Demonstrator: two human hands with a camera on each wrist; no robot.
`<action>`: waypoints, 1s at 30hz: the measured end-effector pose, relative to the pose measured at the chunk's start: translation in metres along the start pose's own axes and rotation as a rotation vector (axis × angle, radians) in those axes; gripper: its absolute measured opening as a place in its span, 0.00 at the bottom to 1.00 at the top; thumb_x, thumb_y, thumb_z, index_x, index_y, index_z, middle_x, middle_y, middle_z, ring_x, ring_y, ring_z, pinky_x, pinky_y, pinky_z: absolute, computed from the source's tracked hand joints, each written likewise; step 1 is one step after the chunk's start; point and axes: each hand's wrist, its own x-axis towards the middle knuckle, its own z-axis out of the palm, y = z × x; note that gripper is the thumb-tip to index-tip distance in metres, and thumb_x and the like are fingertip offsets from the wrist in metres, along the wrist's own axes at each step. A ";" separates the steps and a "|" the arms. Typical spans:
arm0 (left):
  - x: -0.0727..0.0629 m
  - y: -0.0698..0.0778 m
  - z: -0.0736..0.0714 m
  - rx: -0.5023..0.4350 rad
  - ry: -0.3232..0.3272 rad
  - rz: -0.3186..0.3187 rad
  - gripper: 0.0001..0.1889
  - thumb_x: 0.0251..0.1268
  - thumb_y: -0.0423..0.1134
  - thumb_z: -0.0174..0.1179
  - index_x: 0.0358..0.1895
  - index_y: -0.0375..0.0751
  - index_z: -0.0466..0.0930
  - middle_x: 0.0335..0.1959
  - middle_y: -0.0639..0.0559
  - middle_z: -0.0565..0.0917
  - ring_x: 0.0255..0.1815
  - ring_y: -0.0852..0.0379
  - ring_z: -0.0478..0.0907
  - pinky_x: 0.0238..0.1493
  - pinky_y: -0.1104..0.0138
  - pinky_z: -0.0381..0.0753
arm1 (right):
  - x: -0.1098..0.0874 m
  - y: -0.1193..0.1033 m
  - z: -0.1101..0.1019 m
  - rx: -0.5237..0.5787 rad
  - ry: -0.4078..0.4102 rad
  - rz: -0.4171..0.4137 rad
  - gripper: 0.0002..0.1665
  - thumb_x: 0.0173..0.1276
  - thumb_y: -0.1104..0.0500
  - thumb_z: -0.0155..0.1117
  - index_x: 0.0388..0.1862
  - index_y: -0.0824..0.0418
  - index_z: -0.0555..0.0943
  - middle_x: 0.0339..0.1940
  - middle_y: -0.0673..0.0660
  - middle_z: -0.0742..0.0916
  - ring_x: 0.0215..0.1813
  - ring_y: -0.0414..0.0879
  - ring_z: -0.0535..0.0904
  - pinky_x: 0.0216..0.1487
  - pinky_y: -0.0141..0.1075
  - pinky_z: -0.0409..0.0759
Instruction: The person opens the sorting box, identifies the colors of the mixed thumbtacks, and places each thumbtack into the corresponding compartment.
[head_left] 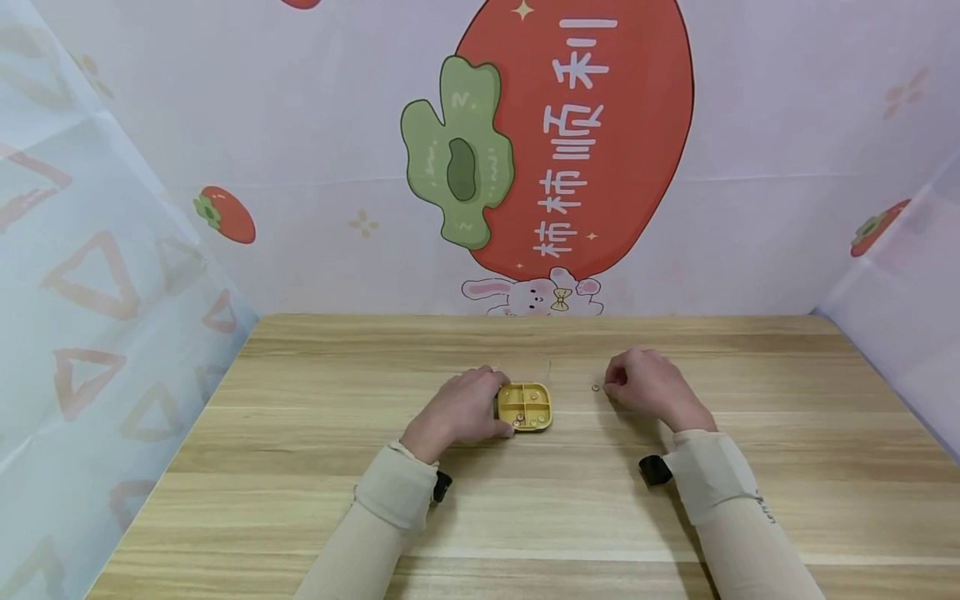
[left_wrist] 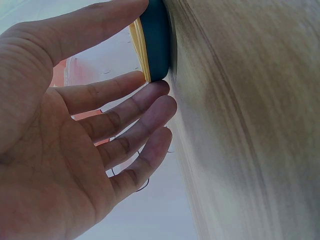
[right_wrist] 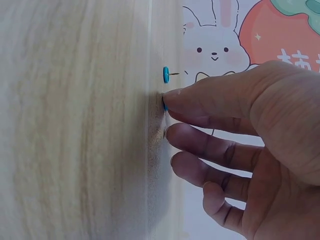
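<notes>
In the head view, a small box with a yellow divided inside sits on the table. Several tiny round pieces lie in its compartments. My left hand holds its left side, thumb at the near edge and fingers at the far one. The left wrist view shows the box's dark teal outer wall. Right of the box, my right hand is down at the tabletop. In the right wrist view its thumb and index finger pinch a blue thumbtack, mostly hidden. Close by, another blue thumbtack rests on its head, pin pointing up.
The wood-grain table reaches back to a printed cloth with a large red persimmon. Cloth walls also stand at left and right. A dark wrist strap piece shows below the right hand.
</notes>
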 end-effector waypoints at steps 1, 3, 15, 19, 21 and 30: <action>0.000 0.000 0.000 -0.001 0.000 0.000 0.35 0.53 0.48 0.79 0.62 0.36 0.79 0.48 0.47 0.81 0.45 0.52 0.76 0.55 0.55 0.76 | 0.000 0.000 0.000 -0.002 0.000 0.000 0.05 0.62 0.63 0.71 0.27 0.56 0.86 0.25 0.49 0.82 0.31 0.47 0.75 0.36 0.43 0.74; 0.000 0.000 0.000 -0.003 0.001 0.002 0.35 0.53 0.48 0.79 0.62 0.36 0.79 0.48 0.48 0.81 0.45 0.52 0.76 0.55 0.55 0.76 | 0.000 0.000 0.000 -0.009 0.001 -0.002 0.05 0.62 0.63 0.71 0.27 0.55 0.86 0.25 0.48 0.82 0.31 0.47 0.75 0.37 0.43 0.74; 0.000 0.000 -0.001 -0.006 0.000 0.003 0.34 0.52 0.48 0.79 0.62 0.36 0.79 0.46 0.48 0.81 0.43 0.52 0.76 0.53 0.55 0.76 | 0.000 -0.001 -0.001 -0.026 0.010 0.004 0.07 0.63 0.62 0.70 0.26 0.55 0.85 0.25 0.49 0.82 0.31 0.47 0.75 0.37 0.43 0.74; 0.000 0.000 -0.001 -0.006 -0.003 0.002 0.35 0.53 0.48 0.79 0.62 0.35 0.79 0.46 0.48 0.81 0.43 0.52 0.75 0.53 0.55 0.76 | 0.000 -0.003 -0.001 -0.023 0.013 0.005 0.07 0.63 0.62 0.70 0.26 0.55 0.84 0.25 0.49 0.81 0.31 0.47 0.75 0.36 0.42 0.73; 0.000 0.000 -0.001 -0.006 -0.004 0.001 0.35 0.52 0.48 0.79 0.62 0.35 0.79 0.46 0.48 0.81 0.43 0.52 0.75 0.53 0.55 0.76 | 0.000 -0.004 -0.001 -0.022 0.015 0.007 0.06 0.63 0.62 0.70 0.26 0.56 0.85 0.24 0.50 0.81 0.30 0.47 0.74 0.35 0.42 0.73; -0.001 0.000 -0.001 -0.018 -0.006 -0.001 0.35 0.52 0.48 0.79 0.62 0.35 0.79 0.47 0.48 0.81 0.44 0.52 0.75 0.56 0.54 0.76 | 0.000 -0.009 -0.002 -0.007 0.027 -0.015 0.07 0.63 0.63 0.69 0.25 0.56 0.84 0.25 0.49 0.82 0.31 0.47 0.74 0.35 0.41 0.74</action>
